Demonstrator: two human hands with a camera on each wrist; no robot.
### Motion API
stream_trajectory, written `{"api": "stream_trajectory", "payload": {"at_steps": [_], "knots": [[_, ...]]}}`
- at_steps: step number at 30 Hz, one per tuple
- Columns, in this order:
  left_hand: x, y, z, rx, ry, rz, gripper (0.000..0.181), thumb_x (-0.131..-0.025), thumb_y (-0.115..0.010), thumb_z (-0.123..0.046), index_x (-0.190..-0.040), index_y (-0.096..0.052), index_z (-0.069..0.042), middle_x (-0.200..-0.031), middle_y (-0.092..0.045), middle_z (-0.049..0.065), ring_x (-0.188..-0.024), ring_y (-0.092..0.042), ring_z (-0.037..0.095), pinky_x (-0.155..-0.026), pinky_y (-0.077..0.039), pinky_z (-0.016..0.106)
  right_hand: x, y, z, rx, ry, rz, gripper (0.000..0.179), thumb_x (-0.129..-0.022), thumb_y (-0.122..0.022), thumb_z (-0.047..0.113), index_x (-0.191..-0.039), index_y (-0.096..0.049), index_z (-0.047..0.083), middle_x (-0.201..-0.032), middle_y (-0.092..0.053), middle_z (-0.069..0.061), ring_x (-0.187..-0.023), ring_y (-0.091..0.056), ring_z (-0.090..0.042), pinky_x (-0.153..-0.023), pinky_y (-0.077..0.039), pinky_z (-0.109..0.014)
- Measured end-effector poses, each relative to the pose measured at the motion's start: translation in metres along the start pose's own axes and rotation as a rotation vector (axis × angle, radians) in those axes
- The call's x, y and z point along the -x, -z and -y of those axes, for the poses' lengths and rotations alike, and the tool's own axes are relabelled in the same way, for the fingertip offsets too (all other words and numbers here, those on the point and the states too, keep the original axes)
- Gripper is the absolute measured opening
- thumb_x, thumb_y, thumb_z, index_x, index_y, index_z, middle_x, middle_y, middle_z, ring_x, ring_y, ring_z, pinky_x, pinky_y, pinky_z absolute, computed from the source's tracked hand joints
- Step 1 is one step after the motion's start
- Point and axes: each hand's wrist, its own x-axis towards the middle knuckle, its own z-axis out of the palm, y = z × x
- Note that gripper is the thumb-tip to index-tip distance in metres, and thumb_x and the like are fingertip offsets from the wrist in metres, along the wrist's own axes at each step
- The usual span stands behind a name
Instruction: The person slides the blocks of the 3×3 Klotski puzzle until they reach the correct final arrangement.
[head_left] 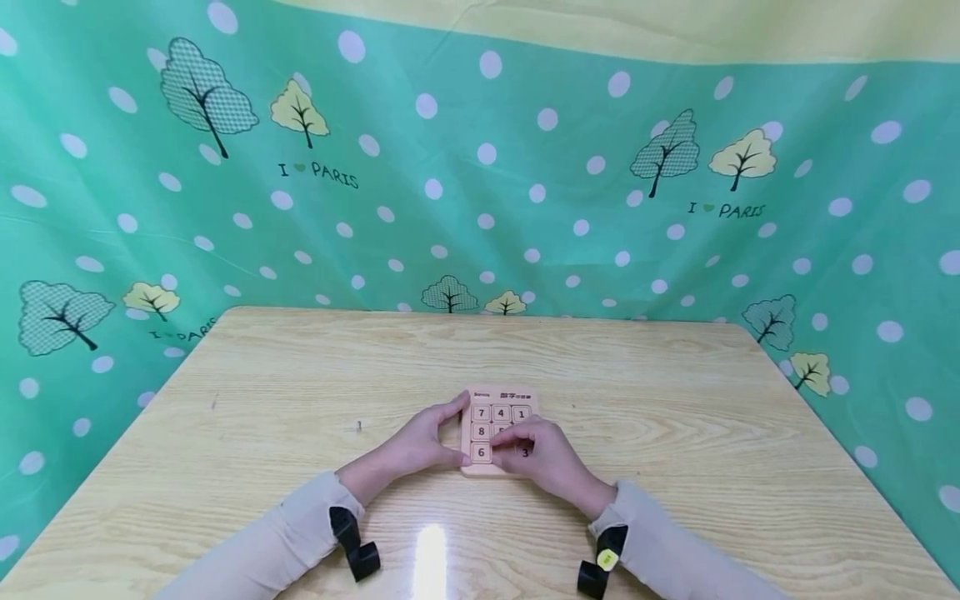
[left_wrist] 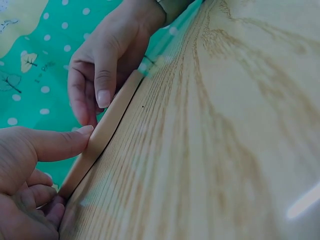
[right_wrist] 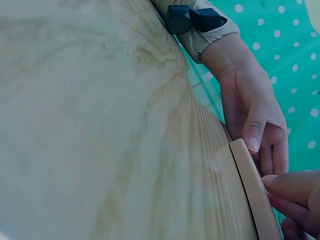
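A wooden number slide puzzle (head_left: 480,472) lies flat on the table, with square tiles in a frame. Tiles 7, 4 and 1 make up its top row; 8, 6 and 3 also show, while a partly covered tile stands beside the 8. My left hand (head_left: 420,439) holds the frame's left side, thumb at the near corner and index finger at the far one. Over the puzzle's lower right, my right hand (head_left: 551,458) touches the tiles with thumb and index fingertips close to the 6 tile (head_left: 482,452). That hand hides the tiles beneath it. Both wrist views show the puzzle edge-on (left_wrist: 107,127).
The wood-grain table (head_left: 300,367) spreads around the puzzle, with a bright glare near its front. A green dotted cloth (head_left: 480,183) hangs behind and beside it. Black wrist mounts (head_left: 352,542) sit on both sleeves. A tiny dark mark (head_left: 358,426) shows left of the puzzle.
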Motion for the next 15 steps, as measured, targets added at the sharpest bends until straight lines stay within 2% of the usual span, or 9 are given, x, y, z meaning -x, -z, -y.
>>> {"api": "stream_trajectory", "payload": {"at_steps": [4, 8, 15], "knots": [[-0.001, 0.0, 0.001, -0.002, 0.001, 0.001, 0.096, -0.068, -0.081, -0.009, -0.147, -0.026, -0.002, -0.153, -0.025, 0.011, -0.142, -0.019, 0.028, -0.116, -0.013, 0.043, 0.003, 0.006, -0.005, -0.024, -0.008, -0.003, 0.022, -0.076, -0.078, 0.021, -0.098, -0.074, 0.017, -0.093, -0.064, 0.003, -0.085, -0.052, -0.014, -0.072, -0.044, -0.023], [-0.001, -0.001, 0.002, 0.004, 0.008, -0.001, 0.097, -0.068, -0.082, -0.01, -0.147, -0.026, -0.003, -0.153, -0.025, 0.01, -0.142, -0.018, 0.028, -0.116, -0.011, 0.043, 0.008, 0.015, -0.012, -0.036, -0.018, -0.023, 0.024, -0.076, -0.078, 0.02, -0.099, -0.074, 0.016, -0.094, -0.065, 0.002, -0.084, -0.052, -0.016, -0.071, -0.044, -0.023], [-0.001, -0.001, 0.002, 0.013, 0.008, 0.0, 0.098, -0.067, -0.082, -0.011, -0.147, -0.026, -0.003, -0.154, -0.024, 0.01, -0.142, -0.017, 0.028, -0.116, -0.009, 0.044, 0.017, 0.03, -0.021, 0.004, -0.044, -0.07, 0.02, -0.075, -0.077, 0.016, -0.095, -0.075, 0.018, -0.089, -0.065, 0.005, -0.08, -0.052, -0.013, -0.071, -0.044, -0.024]]}}
